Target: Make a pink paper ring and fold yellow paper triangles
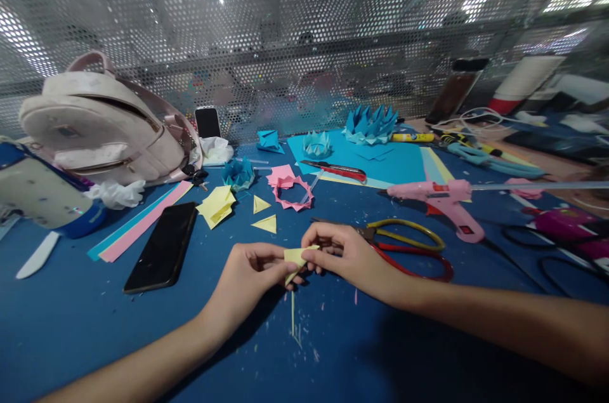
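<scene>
Yellow folded paper (pixel 295 256), at the near left of the scissors (pixel 368 234), is grasped by fingers (pixel 276 273) of left hand (pixel 247 276) and right hand (pixel 349 257); pink glue gun (pixel 450 193) lies beyond the scissors.

Bare left hand (pixel 252 273), slim-fingered, lower centre of the frame; slender bare left forearm (pixel 157 349), lower left, tapering towards the wrist. Bare right hand (pixel 340 256), likewise slim-fingered; bare right forearm (pixel 485 311), lower right.

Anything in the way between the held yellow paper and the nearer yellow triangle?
Nothing visible: only blue tabletop shows between the folded yellow paper and the nearer yellow triangle. The left hand and right hand both hold the paper; the scissors lie beyond the right hand, off that path.
</scene>
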Demonstrator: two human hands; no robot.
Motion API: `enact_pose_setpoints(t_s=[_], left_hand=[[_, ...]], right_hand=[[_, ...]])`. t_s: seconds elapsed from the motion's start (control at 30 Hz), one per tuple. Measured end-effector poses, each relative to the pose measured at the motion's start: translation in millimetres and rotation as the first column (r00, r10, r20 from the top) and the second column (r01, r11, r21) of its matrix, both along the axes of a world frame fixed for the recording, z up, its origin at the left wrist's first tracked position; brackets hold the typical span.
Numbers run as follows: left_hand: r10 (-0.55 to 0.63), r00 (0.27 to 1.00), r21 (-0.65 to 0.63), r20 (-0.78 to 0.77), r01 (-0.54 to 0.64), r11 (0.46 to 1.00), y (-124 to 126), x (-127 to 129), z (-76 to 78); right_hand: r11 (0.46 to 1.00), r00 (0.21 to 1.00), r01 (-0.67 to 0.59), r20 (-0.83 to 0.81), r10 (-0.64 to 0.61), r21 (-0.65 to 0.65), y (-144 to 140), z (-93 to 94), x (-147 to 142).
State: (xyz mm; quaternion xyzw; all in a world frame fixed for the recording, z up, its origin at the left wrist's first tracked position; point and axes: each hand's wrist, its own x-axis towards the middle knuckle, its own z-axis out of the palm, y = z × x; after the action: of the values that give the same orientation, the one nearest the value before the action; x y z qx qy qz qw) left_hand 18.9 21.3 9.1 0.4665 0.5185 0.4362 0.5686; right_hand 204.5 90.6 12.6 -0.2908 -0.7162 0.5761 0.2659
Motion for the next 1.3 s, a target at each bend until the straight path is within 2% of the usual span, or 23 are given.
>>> enact_pose_setpoints(t_s=[0.53, 0.73, 0.93, 1.03, 1.2, 1.3], left_hand=[[0.062, 0.998, 0.006, -0.015, -0.062, 0.998, -1.6, 3.1, -0.7], [0.079, 0.996, 0.013, -0.026, -0.079, 0.997, -2.9, 3.8, -0.4], [0.068, 0.998, -0.027, 0.01, -0.067, 0.997, -2.3, 4.6, 4.6], [0.082, 0.996, -0.044, 0.037, -0.08, 0.996, -2.0, 2.5, 5.6], [0.102, 0.992, -0.076, 0.076, -0.096, 0.993, -1.7, -2.1, 4.0], [0.104, 0.991, -0.083, 0.088, -0.097, 0.992, -1.8, -3.3, 2.7]], right_hand=[[1.0, 1.0, 0.011, 0.01, -0.011, 0.013, -1.3, 4.1, -0.4], [0.993, 0.999, 0.012, -0.048, -0.018, -0.119, 0.7, 0.9, -2.0], [0.986, 0.995, -0.002, -0.101, -0.015, -0.165, 5.1, -6.7, -3.0], [0.99, 0.995, 0.01, -0.1, -0.024, -0.138, 9.2, -6.7, -0.8], [0.997, 0.994, 0.073, -0.084, -0.073, 0.003, 16.4, -4.0, 3.7], [0.998, 0.993, 0.056, -0.104, -0.054, 0.014, 15.3, -3.1, 4.1]])
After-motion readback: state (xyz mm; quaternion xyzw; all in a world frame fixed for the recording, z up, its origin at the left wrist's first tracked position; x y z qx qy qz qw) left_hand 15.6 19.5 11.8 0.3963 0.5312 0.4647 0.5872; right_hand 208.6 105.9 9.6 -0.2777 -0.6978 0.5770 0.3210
